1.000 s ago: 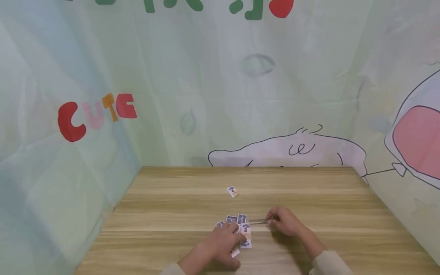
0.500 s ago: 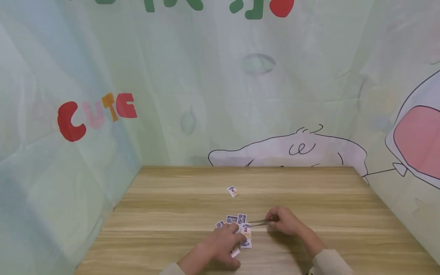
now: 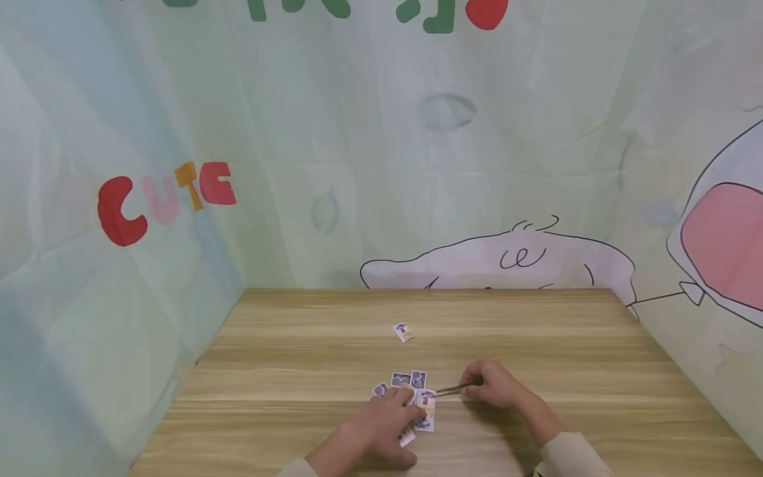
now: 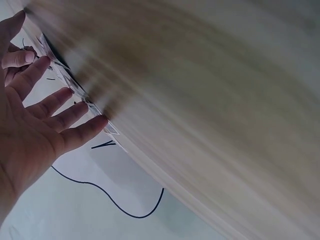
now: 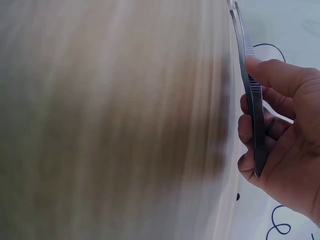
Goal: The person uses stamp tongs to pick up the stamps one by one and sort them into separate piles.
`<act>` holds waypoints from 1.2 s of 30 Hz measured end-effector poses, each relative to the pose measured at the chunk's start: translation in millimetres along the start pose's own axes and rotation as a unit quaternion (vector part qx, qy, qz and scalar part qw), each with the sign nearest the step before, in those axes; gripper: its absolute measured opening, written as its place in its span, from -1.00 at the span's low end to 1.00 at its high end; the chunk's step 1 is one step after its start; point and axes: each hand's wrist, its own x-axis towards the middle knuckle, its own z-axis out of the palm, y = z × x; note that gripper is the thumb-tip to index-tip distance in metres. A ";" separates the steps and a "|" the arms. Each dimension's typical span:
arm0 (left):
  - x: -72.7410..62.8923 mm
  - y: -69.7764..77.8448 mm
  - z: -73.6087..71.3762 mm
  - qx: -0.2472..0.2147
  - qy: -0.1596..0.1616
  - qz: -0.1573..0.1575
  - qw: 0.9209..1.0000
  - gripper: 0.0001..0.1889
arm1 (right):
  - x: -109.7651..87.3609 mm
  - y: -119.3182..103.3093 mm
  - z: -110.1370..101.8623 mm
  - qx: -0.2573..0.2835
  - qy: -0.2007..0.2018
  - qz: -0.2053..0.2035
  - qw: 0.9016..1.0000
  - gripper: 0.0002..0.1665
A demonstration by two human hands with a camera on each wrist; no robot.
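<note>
Several small printed paper cards lie in an overlapping cluster near the front middle of the table. My left hand (image 3: 384, 424) rests over them with spread fingers, fingertips touching the cards and covering part of the pile. A colourful card (image 3: 426, 401) shows at its right side, and bluish picture cards (image 3: 419, 379) stick out beyond the fingers. From the right, my right hand (image 3: 491, 384) pinches metal tweezers (image 5: 254, 95) between thumb and fingers. The tweezer tips reach the colourful card's upper right edge in the head view; whether they grip it, I cannot tell.
A single small card (image 3: 403, 332) lies farther back on the wood-grain table (image 3: 286, 358). Printed fabric walls (image 3: 334, 165) enclose the table at the back and both sides.
The tweezers in my right hand have tilted, and their tips have moved slightly left and down onto the colourful card. My left hand stays in place.
</note>
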 end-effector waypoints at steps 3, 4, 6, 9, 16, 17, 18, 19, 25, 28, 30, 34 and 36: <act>-0.4 -0.4 -0.4 -0.007 -0.002 -0.002 1.000 -0.34 | -1.3 -0.8 -1.8 -0.001 -0.009 0.001 1.000 -0.94; -0.6 -0.4 -0.7 -0.011 -0.004 -0.003 1.000 -0.34 | -1.7 -1.1 -2.4 -0.001 -0.012 0.002 1.000 -0.95; -1.1 -0.3 -1.2 -0.020 -0.008 -0.009 1.000 -0.33 | -2.5 -2.2 -3.4 0.001 -0.017 0.004 1.000 -0.95; -1.9 0.0 -1.9 -0.025 -0.012 -0.015 0.999 -0.33 | -3.1 -3.0 -4.2 0.002 -0.020 0.003 1.000 -0.95; -1.9 1.2 -3.2 -0.027 -0.012 -0.016 0.999 -0.33 | -3.8 -3.7 -4.7 0.005 -0.021 -0.001 1.000 -0.94; -1.9 1.1 -3.3 -0.027 -0.012 -0.017 0.999 -0.33 | -3.8 -3.7 -4.9 0.006 -0.021 -0.002 1.000 -0.94; -1.9 1.0 -3.5 -0.028 -0.013 -0.017 0.999 -0.33 | -3.7 -3.6 -5.0 0.006 -0.021 -0.003 1.000 -0.94; -1.9 0.8 -3.5 -0.029 -0.012 -0.017 0.999 -0.33 | -3.8 -3.8 -5.1 0.006 -0.020 -0.004 1.000 -0.94; -2.0 0.8 -3.6 -0.033 -0.012 -0.020 0.999 -0.32 | -5.0 -3.1 -5.2 0.005 -0.022 -0.001 1.000 -0.95; -2.7 1.7 -5.4 -0.038 -0.015 -0.024 0.999 -0.31 | -6.9 -3.0 -6.3 0.001 -0.016 0.000 1.000 -0.96; -3.7 2.2 -7.0 -0.037 -0.013 -0.024 0.999 -0.30 | -8.6 -3.5 -8.4 -0.001 -0.008 0.001 1.000 -0.96; -6.6 3.9 -10.0 -0.031 -0.003 -0.018 0.999 -0.29 | -12.4 -4.3 -12.4 -0.004 0.009 0.006 1.000 -0.95; -8.7 5.1 -10.3 -0.034 -0.003 -0.017 0.999 -0.29 | -14.6 -4.5 -13.5 0.000 0.010 0.007 1.000 -0.94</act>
